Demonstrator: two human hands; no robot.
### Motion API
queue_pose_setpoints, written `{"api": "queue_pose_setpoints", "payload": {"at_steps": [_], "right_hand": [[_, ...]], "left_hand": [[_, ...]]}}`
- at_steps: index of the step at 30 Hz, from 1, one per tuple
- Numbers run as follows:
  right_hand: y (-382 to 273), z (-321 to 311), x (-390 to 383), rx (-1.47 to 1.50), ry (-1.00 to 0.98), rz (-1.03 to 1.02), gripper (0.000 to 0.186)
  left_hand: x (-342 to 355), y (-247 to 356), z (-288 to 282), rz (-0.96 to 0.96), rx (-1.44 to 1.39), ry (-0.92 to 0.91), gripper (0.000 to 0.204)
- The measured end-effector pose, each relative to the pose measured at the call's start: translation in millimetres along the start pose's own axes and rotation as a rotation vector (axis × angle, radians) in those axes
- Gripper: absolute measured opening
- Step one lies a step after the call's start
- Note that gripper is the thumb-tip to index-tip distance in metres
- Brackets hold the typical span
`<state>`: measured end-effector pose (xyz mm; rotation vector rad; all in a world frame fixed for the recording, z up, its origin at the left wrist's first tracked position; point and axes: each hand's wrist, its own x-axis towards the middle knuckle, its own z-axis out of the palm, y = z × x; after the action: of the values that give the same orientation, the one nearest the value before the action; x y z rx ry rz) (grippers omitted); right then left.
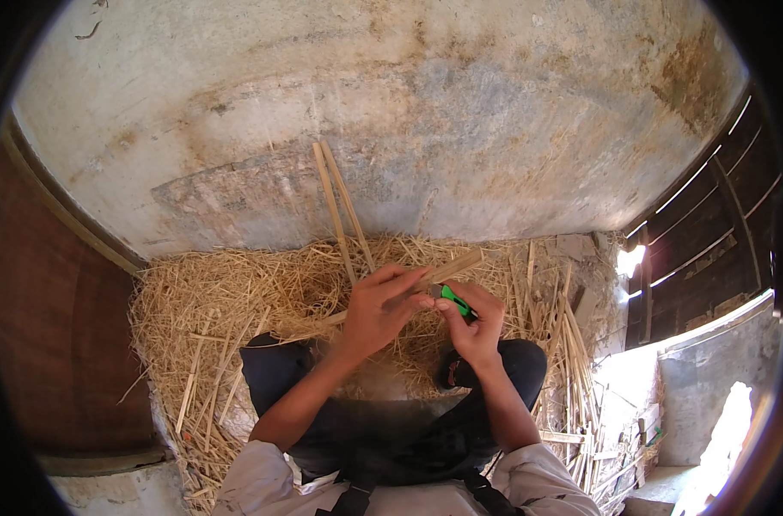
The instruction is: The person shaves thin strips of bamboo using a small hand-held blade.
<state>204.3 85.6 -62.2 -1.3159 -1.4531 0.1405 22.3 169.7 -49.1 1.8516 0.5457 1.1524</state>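
Pale shirt (263, 473) w/ black straps (354, 499) is closest to me, then dark trousers (516, 370), knees apart, on the straw-covered floor. R hand (479, 325) is closed around a small green-and-black cutter-type tool (453, 297), up btwn the knees. L hand (373, 308) is right beside it, fingers half curled, thumb nr the tool's tip. Flat pale wooden strip (460, 265) sticks out just past both hands, toward the floor's far edge; can't tell if L is actually gripping it. 2 long, thin pale wooden slats (330, 202) lean on the stained plaster wall (460, 112) at that far edge. Tangled yellow straw (211, 288) fills the far L corner, loose pale sticks (572, 361) along the R edge.
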Motion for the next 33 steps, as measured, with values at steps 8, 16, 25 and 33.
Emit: {"api": "queue_pose_setpoints", "payload": {"at_steps": [8, 16, 25, 33], "right_hand": [[10.1, -8.5, -7.4, 0.589, -0.16, 0.381, 0.024], [-16.3, -0.7, -3.8, -0.093, 0.121, -0.065, 0.029], [-8.4, 2.2, -7.9, 0.021, 0.202, -0.149, 0.031], [-6.8, -1.5, -8.7, -0.099, 0.236, -0.2, 0.03]], "left_hand": [[-1.3, -0.5, 5.7, -0.026, -0.087, -0.03, 0.046], [-1.8, -1.6, 6.7, -0.006, -0.081, -0.019, 0.047], [-3.0, 5.4, 10.0, 0.005, -0.1, -0.044, 0.047], [-3.0, 3.8, 12.0, -0.038, -0.104, -0.03, 0.043]]}}
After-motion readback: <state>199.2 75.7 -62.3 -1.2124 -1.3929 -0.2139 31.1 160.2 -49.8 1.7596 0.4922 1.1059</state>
